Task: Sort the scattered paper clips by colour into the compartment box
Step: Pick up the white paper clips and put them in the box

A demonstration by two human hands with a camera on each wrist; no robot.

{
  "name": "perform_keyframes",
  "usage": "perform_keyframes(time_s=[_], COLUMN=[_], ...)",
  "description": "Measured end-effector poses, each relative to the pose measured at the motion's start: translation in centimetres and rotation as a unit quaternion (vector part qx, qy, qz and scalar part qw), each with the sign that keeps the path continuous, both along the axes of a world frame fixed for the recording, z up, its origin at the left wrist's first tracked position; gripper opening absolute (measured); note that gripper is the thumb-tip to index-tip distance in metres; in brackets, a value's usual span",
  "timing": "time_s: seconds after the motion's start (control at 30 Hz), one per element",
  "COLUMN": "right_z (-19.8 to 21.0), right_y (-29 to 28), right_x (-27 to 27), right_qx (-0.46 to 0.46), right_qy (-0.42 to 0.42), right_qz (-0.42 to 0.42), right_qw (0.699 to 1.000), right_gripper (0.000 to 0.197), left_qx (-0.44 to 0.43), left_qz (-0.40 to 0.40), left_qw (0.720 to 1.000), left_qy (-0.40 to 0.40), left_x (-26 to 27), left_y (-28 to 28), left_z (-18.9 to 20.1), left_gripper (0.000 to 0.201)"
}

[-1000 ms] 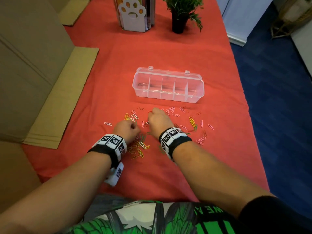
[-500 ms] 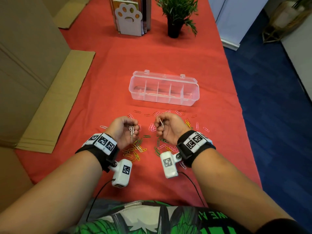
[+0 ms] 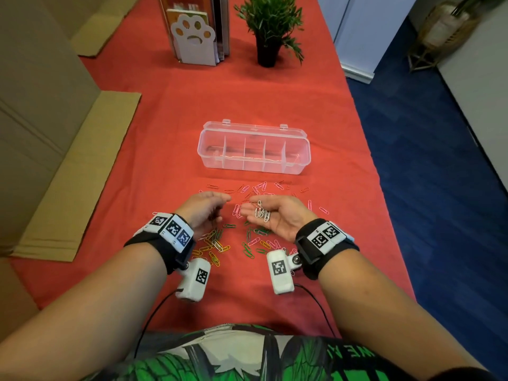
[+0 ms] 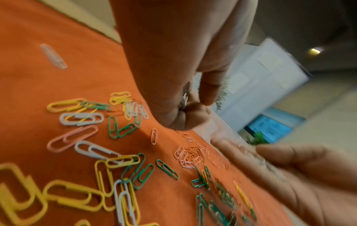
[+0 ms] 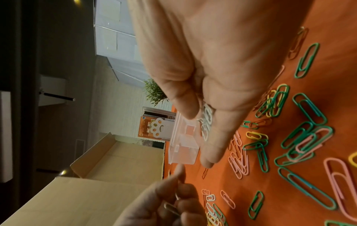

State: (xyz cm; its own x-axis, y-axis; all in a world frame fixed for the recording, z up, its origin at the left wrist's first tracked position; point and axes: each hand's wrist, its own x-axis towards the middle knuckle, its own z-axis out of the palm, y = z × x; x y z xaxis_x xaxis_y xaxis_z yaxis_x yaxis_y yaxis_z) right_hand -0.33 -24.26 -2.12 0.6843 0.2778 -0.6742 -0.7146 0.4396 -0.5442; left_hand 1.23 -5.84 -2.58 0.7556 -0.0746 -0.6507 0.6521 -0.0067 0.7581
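The right hand point(image 3: 277, 217) lies palm up in the lower middle of the head view, its fingers point(image 5: 218, 137) straight and pressed side by side, with a small cluster of white paper clips point(image 3: 261, 211) resting on them. The left hand point(image 3: 202, 210) sits just to its left, palm turned inward; its fingers point(image 4: 195, 113) are curled, and both wrist views show a silvery-white clip point(image 4: 185, 97) pinched in them. The 2 hands are close but not touching.

Beneath and around them, scattered pink, green, yellow and white paper clips point(image 3: 220, 243) lie on the red tablecloth point(image 3: 165, 133), thickest near the wrists and thinning toward the centre of the frame. Just above that spread stands the clear plastic compartment box point(image 3: 254, 166), lid open, its dividers marking 5 compartments; whether anything lies inside cannot be told.

At the upper edge stand a white paw-shaped book holder point(image 3: 193, 41) and a small green potted plant point(image 3: 270, 26). Flat brown cardboard point(image 3: 74, 174) fills the left side.
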Motion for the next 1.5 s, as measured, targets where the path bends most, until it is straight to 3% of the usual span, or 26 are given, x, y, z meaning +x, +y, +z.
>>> perform_keyframes(time_s=[0.13,0.23,0.53,0.67,0.73,0.8,0.87,0.97,1.07,1.13,1.33,1.4,1.5], right_z=[0.2,0.4,0.6,0.3,0.0,-0.1,-0.1,0.4,1.4,1.9,3.6,3.8,4.0], right_y=[0.4,0.8,1.8,1.4,1.1,0.5,-0.4,-2.2,-4.5,-6.2,-10.9,-11.8,-12.3], right_x=[-0.2,-0.4,-0.5,-0.5,-0.5,-0.7,-0.7,0.1,1.2,1.6,2.1,2.4,3.7], right_qx=[-0.022,-0.056,-0.197,-0.228,-0.248,-0.242,-0.213,-0.21,-0.242,-0.251,-0.264,-0.271,-0.318], right_qy=[-0.025,-0.049,-0.097,-0.087,-0.067,-0.045,-0.025,-0.009,-0.016,-0.022,-0.05,-0.059,-0.071], right_qz=[0.024,0.038,0.112,0.117,0.105,0.09,0.064,0.003,-0.073,-0.109,-0.144,-0.136,-0.12], right_qw=[0.999,0.997,0.969,0.963,0.961,0.965,0.975,0.978,0.967,0.962,0.952,0.951,0.938], right_gripper=[0.028,0.03,0.034,0.023,0.022,0.018,0.018,0.026,0.031,0.034,0.034,0.033,0.034], left_qx=[0.108,0.152,0.159,0.217,0.26,0.307,0.271,0.088,-0.064,-0.116,-0.148,-0.151,-0.091], left_qz=[-0.075,-0.112,-0.152,-0.154,-0.153,-0.162,-0.133,-0.054,-0.031,-0.038,-0.016,-0.005,-0.004], left_qw=[0.984,0.971,0.968,0.956,0.947,0.934,0.952,0.994,0.996,0.991,0.989,0.988,0.996], left_qy=[-0.116,-0.149,-0.122,-0.125,-0.105,-0.082,-0.053,0.035,0.062,0.052,0.022,0.016,-0.013], left_x=[-0.4,-0.6,-1.0,-0.4,-0.2,0.1,0.4,1.9,4.4,6.1,10.2,11.3,12.2], left_y=[-1.2,-1.6,-1.9,-1.8,-1.3,-0.8,-1.0,-2.8,-5.7,-7.9,-14.8,-16.0,-16.7], left_z=[0.3,0.4,0.0,-0.3,-0.4,-0.6,-0.3,1.1,3.4,4.9,6.3,5.8,5.7], left_gripper=[0.015,0.008,0.009,0.015,0.002,0.024,0.009,0.023,0.015,0.014,0.01,0.018,0.013])
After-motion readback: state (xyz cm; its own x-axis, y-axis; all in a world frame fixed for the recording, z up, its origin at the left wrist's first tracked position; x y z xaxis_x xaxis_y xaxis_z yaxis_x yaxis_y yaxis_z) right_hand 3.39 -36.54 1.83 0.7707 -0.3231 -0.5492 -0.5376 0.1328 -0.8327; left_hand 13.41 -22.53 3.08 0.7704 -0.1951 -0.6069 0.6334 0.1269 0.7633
